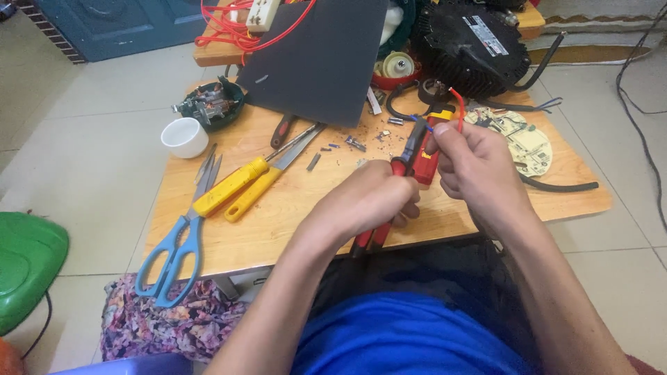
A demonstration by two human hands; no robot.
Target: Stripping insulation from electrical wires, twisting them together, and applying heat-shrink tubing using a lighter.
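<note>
My left hand (372,198) grips red-handled pliers (406,156), their dark jaws pointing up toward a thin blue wire (421,122). My right hand (476,167) pinches a red and yellow device (434,132) with a red wire (458,104) looping from its top. Both hands are over the middle of a low wooden table (313,215), close together and nearly touching.
Two yellow-handled screwdrivers (240,187), blue-handled scissors (177,250) and a white cup (185,137) lie left. A dark board (319,55), a small motor (208,104), a black round housing (472,45), a circuit disc (521,139) and black cable (556,186) sit behind and right. Small wire scraps dot the tabletop.
</note>
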